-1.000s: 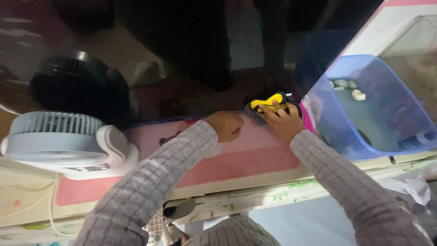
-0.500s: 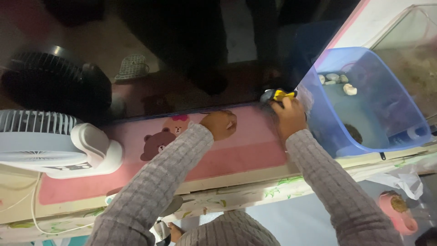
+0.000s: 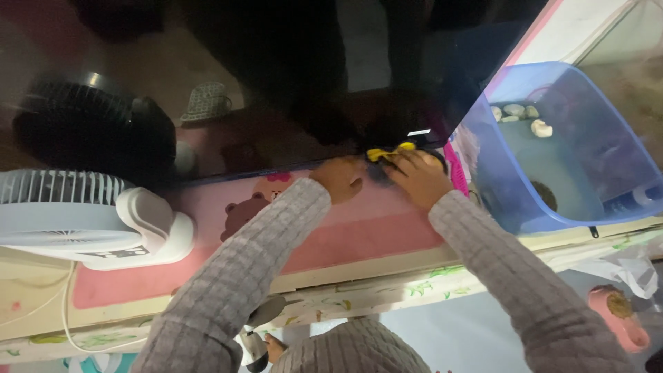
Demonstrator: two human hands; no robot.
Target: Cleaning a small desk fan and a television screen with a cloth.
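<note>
Here, a big dark glossy screen [image 3: 276, 83] stands on a pink mat [image 3: 359, 235]; blue plastic tub [image 3: 552, 152] to the right, white fan [image 3: 76, 214] on the left. Right hand [image 3: 418, 176] grasps a yellow-black cloth [image 3: 387, 155] against the screen's lower edge. Left hand [image 3: 340, 176], clenched in a fist, rests just beside it.

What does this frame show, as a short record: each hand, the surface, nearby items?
right hand: fingers on a yellow and black tool at the lower edge of the dark screen
left hand: closed in a fist, on the pink mat beside the tool
left side: white fan
right side: blue plastic tub holding pebbles
</note>
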